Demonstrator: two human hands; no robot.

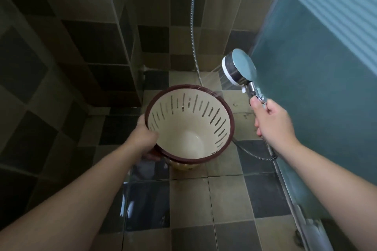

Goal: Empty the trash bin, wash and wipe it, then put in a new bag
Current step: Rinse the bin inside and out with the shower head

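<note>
While our left hand [143, 138] grips the cream slotted plastic bin's [189, 124] near-left rim, mouth tilted toward us, our right hand [271, 120] clasps the chrome shower head [239, 69], spraying its far rim.

Both bare forearms reach forward and down from the lower corners of the view, well apart. The left hand [145, 138] is at the bin [189, 122], gripping its near-left rim: the thumb lies over the rim's inner edge, and the fingers curl under the outside, their tips showing below. The right hand [272, 119] is raised higher, back of the hand toward the camera, fingers wrapped round the handle of the shower head [239, 67], thumb pointing up along the handle. The wrist is fairly straight.
</note>
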